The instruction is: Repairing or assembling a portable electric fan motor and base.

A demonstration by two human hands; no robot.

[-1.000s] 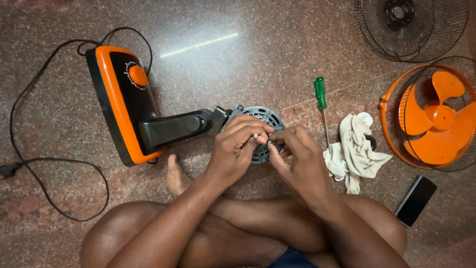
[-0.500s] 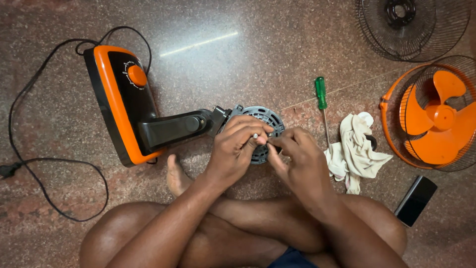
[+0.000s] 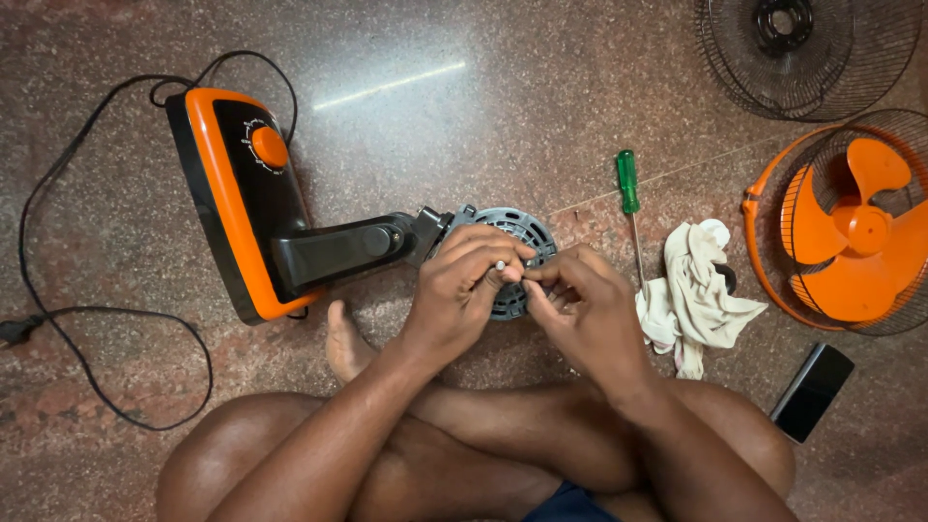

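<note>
Head view, looking down at a person sitting cross-legged on a speckled stone floor (image 3: pixel 541 116). The left hand (image 3: pixel 459 290) is curled over the grey round motor housing (image 3: pixel 517 237) of a dismantled table fan, its fingertips pinched around a small metal shaft tip (image 3: pixel 501 264) that pokes up between them. The right hand (image 3: pixel 585 309) meets it from the other side, fingers closed and pressed against the same spot, touching the left fingertips; what exactly sits between the right fingers is too small to tell. The motor housing lies on the floor just ahead of the crossed legs, joined by a black neck (image 3: pixel 338 249) to the orange and black fan base (image 3: pixel 237 198), which lies on its side with an orange dial (image 3: pixel 270 147). A black power cord (image 3: pixel 58 290) loops away from the base to the left. To the right of the hands lies a green-handled screwdriver (image 3: pixel 629 188), its blade reaching a crumpled white cloth (image 3: pixel 696 290). Further right sit an orange fan blade in its wire guard (image 3: pixel 851 232), a second dark wire guard (image 3: pixel 802 48) above it, and a black phone (image 3: pixel 814 391) near the knee
</note>
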